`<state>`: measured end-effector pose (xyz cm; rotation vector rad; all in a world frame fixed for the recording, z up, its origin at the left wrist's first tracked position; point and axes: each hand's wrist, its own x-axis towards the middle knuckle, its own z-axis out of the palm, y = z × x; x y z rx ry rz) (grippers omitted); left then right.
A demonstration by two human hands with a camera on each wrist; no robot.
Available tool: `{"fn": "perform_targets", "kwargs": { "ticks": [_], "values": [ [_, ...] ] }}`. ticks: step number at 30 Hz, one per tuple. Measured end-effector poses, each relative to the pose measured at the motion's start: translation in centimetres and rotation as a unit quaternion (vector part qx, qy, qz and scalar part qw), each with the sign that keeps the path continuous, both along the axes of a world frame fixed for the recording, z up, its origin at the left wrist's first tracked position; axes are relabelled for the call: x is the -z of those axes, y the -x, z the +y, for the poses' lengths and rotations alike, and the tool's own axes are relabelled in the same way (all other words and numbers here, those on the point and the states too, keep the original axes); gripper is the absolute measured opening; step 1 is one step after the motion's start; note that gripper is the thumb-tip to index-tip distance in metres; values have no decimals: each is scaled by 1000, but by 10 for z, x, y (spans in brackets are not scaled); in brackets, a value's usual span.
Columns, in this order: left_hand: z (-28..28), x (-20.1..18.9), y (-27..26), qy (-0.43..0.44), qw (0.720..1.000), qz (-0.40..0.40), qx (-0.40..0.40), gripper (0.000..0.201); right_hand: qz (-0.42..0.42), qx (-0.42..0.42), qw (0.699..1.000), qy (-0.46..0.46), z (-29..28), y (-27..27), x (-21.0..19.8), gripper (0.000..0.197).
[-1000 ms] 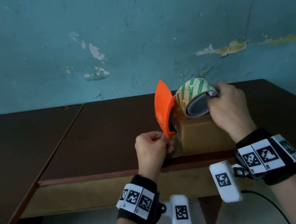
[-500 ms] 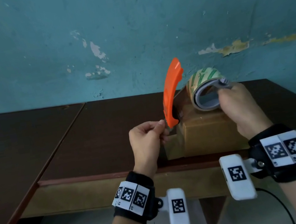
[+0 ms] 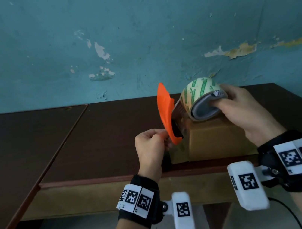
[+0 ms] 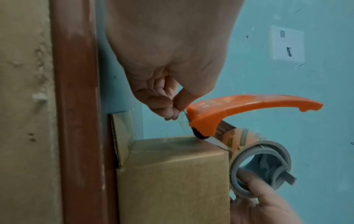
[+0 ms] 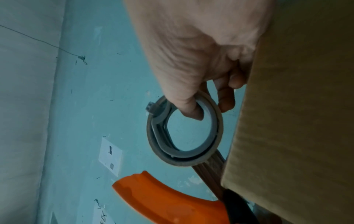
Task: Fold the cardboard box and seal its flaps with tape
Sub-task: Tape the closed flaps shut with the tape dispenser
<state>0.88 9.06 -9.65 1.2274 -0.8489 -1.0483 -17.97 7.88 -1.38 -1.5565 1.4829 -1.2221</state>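
Brown cardboard makes up the small box standing at the near edge of the dark wooden table, right of centre, with one flap sticking out on its left side. On top of the box rests a tape dispenser with an orange handle, its black roller end touching the box's near left top edge. The tape roll, printed in green, sits on a grey hub at the far right end of the dispenser. The right hand grips the roll, thumb hooked inside the grey ring and fingers curled round the outside. The left hand, just left of the box, pinches the clear free end of tape between thumb and fingertips beside the orange handle's lower tip. A peeling teal wall stands behind the table.
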Motion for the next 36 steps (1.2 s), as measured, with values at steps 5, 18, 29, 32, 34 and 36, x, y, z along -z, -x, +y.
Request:
{"fn": "perform_targets", "kwargs": {
  "ticks": [5, 18, 29, 32, 34, 36],
  "values": [
    [2, -3, -2, 5, 1000, -6, 19, 33, -16, -31, 999, 8, 0, 2, 0, 16],
    [-1, -3, -6, 6, 998, 49, 35, 16, -106, -31, 994, 24, -5, 9, 2, 16],
    [-3, 6, -2, -16, 999, 22, 34, 19, -114, -2, 993, 28, -7, 11, 6, 19],
    [-4, 8, 1, -13, 999, 7, 37, 19, -118, 3, 992, 33, -7, 11, 7, 18],
    [-2, 9, 6, -15, 999, 3, 40, 17, -119, 2, 992, 36, -6, 11, 7, 16],
    [-1, 9, 8, -18, 999, -2, 28, 16, -120, 1, 992, 36, -5, 11, 7, 14]
  ]
}}
